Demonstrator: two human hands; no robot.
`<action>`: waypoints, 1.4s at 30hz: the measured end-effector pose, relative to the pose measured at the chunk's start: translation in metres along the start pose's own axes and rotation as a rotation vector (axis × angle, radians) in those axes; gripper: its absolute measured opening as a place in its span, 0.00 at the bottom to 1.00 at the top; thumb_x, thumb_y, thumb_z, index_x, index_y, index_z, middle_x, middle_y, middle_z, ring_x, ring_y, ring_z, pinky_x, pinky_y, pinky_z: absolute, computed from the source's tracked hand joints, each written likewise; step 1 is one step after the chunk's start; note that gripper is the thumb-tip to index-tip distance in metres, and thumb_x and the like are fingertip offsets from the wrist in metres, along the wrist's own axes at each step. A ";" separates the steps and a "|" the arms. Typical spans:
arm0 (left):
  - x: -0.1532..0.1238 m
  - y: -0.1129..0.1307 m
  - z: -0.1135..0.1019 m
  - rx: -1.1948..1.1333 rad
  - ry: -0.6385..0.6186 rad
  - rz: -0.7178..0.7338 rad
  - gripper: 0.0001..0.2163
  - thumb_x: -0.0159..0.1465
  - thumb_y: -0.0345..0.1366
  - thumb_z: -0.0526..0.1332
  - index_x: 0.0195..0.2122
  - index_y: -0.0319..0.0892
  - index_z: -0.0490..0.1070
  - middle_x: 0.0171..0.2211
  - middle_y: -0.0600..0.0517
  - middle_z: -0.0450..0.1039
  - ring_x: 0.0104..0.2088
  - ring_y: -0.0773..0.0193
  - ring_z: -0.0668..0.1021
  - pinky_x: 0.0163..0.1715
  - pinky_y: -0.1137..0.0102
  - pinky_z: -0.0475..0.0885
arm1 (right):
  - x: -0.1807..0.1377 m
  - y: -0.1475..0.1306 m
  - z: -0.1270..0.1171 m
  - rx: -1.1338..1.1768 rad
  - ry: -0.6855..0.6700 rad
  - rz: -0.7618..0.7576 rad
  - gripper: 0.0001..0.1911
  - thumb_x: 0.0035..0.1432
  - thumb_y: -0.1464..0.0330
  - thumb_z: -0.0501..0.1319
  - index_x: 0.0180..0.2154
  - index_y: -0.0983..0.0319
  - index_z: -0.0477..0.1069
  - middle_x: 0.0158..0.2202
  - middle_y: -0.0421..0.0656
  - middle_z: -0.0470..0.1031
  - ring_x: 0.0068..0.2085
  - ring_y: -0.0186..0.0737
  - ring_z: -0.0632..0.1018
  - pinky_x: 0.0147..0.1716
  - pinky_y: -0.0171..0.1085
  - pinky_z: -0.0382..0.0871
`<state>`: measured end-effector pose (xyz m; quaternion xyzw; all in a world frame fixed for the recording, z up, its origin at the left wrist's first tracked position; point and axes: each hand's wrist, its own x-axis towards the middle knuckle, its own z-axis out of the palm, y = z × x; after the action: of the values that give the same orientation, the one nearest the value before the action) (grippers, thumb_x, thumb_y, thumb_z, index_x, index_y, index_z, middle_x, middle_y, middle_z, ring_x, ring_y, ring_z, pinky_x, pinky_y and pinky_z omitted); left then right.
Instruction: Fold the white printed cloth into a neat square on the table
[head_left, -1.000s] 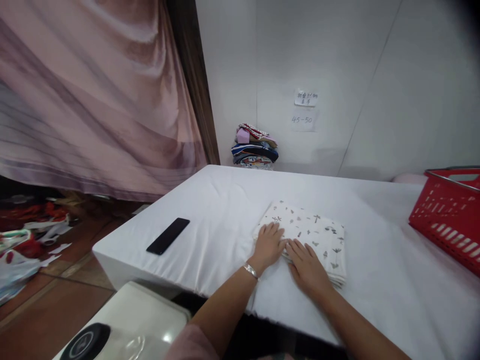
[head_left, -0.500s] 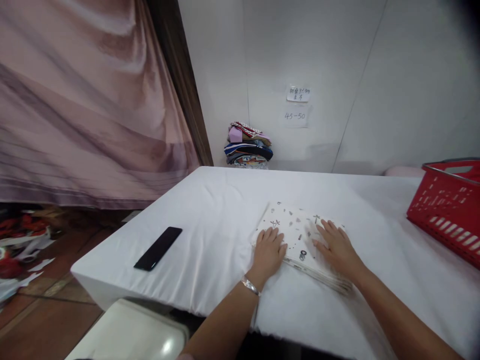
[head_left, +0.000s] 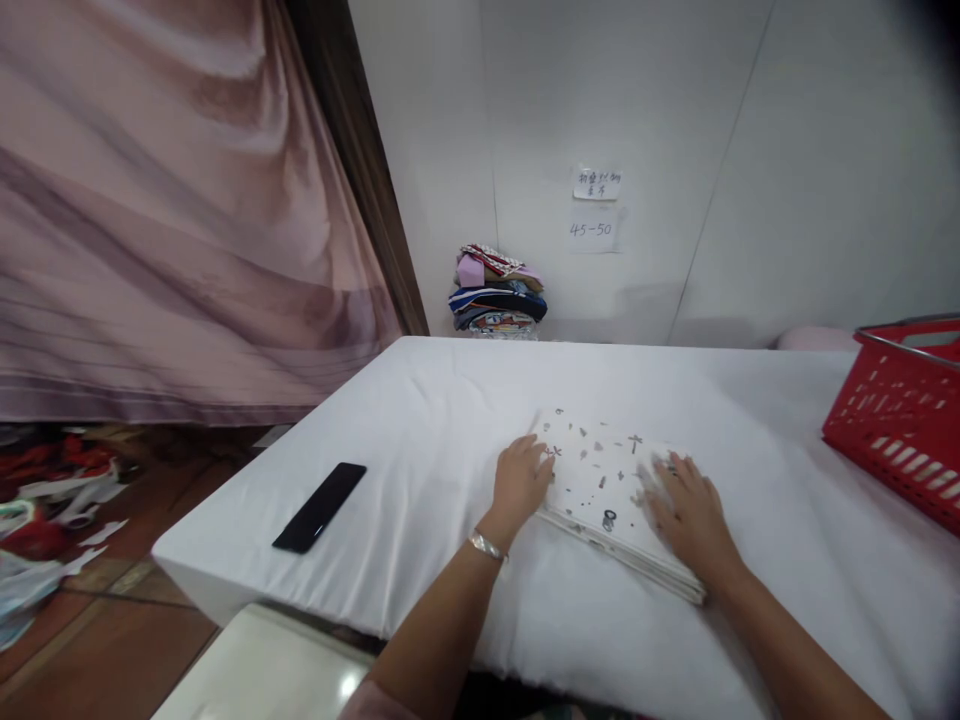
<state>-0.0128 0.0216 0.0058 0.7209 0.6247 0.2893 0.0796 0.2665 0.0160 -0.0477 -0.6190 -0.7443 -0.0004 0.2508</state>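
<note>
A folded white cloth [head_left: 600,485] with small dark printed motifs lies in layers on the white-covered table [head_left: 420,440]. At its left edge rests my left hand [head_left: 523,478], fingers stretched over the rim of the cloth, a silvery bracelet on the wrist. My right hand [head_left: 690,510] lies over the right edge with its fingers spread. Neither hand grips the fabric; both touch it from the sides and above. The layered folds show along the cloth's near edge.
A black phone [head_left: 320,507] lies at the table's left. On the right stands a red plastic basket [head_left: 904,420]. Behind the table's far edge is a pile of folded fabrics [head_left: 499,292] against the wall. A white stool or box [head_left: 262,665] stands below the near left edge.
My hands have moved outward, from the top of the cloth to its left and right edges. More of the printed surface shows, and the cloth looks flatter and straighter.
</note>
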 end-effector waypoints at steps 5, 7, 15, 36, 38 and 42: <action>0.040 -0.019 0.004 -0.002 -0.158 -0.290 0.21 0.64 0.44 0.52 0.54 0.38 0.65 0.55 0.40 0.66 0.55 0.53 0.69 0.53 0.62 0.64 | 0.004 0.019 0.002 0.313 -0.028 0.369 0.35 0.57 0.52 0.50 0.61 0.63 0.55 0.66 0.50 0.49 0.64 0.52 0.55 0.55 0.47 0.63; 0.050 -0.022 0.009 -0.014 -0.225 -0.356 0.23 0.64 0.46 0.51 0.55 0.37 0.63 0.54 0.39 0.67 0.54 0.53 0.70 0.51 0.63 0.64 | 0.006 0.023 0.004 0.357 -0.069 0.444 0.38 0.55 0.51 0.52 0.62 0.64 0.55 0.66 0.50 0.49 0.64 0.52 0.56 0.56 0.46 0.62; 0.058 -0.027 0.015 -0.064 -0.345 -0.449 0.20 0.62 0.47 0.53 0.49 0.39 0.66 0.46 0.40 0.74 0.47 0.51 0.75 0.44 0.64 0.67 | 0.015 0.035 0.011 0.422 -0.055 0.498 0.36 0.49 0.55 0.58 0.58 0.62 0.62 0.63 0.50 0.57 0.60 0.56 0.64 0.57 0.49 0.60; 0.021 -0.055 0.002 -0.228 -0.094 -0.543 0.26 0.62 0.48 0.54 0.58 0.40 0.60 0.46 0.43 0.74 0.44 0.54 0.76 0.41 0.66 0.68 | 0.115 -0.030 0.024 -0.102 -0.196 -0.166 0.27 0.59 0.59 0.51 0.56 0.65 0.64 0.63 0.52 0.57 0.64 0.52 0.55 0.59 0.50 0.53; 0.021 -0.055 0.002 -0.234 -0.096 -0.544 0.26 0.62 0.47 0.55 0.58 0.40 0.59 0.47 0.43 0.74 0.45 0.54 0.76 0.42 0.66 0.68 | 0.121 -0.066 0.027 -0.058 -0.200 -0.245 0.27 0.61 0.57 0.48 0.58 0.63 0.62 0.64 0.50 0.55 0.65 0.51 0.54 0.59 0.51 0.53; 0.020 -0.055 0.003 -0.252 -0.094 -0.526 0.26 0.62 0.46 0.55 0.59 0.39 0.58 0.48 0.42 0.73 0.46 0.52 0.76 0.43 0.65 0.68 | 0.135 -0.131 0.051 -0.030 -0.275 -0.366 0.30 0.63 0.57 0.45 0.61 0.66 0.56 0.66 0.51 0.50 0.66 0.49 0.50 0.61 0.51 0.47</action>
<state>-0.0574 0.0526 -0.0171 0.5313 0.7449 0.3003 0.2696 0.1125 0.1255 -0.0011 -0.4716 -0.8713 0.0275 0.1333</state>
